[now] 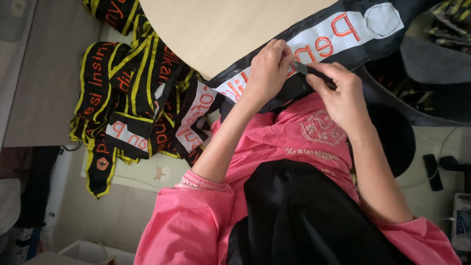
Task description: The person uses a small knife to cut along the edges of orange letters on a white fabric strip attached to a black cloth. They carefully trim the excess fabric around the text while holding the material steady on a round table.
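A black sash [343, 29] with a white backing strip and orange letters lies across the edge of a light wooden round table [221, 29]. My left hand [267, 73] presses its fingertips onto the white strip near the table edge. My right hand [338, 93] pinches a small dark tool [306, 68] whose tip touches the strip right beside the left fingers. Both forearms come out of pink sleeves, and pink cloth with embroidery [319, 130] covers my lap below the hands.
A heap of black sashes with yellow trim and orange letters [132, 93] lies on the floor to the left of the table. More dark fabric [427, 83] hangs at the right. A black cable and plug [431, 172] rest on the floor at right.
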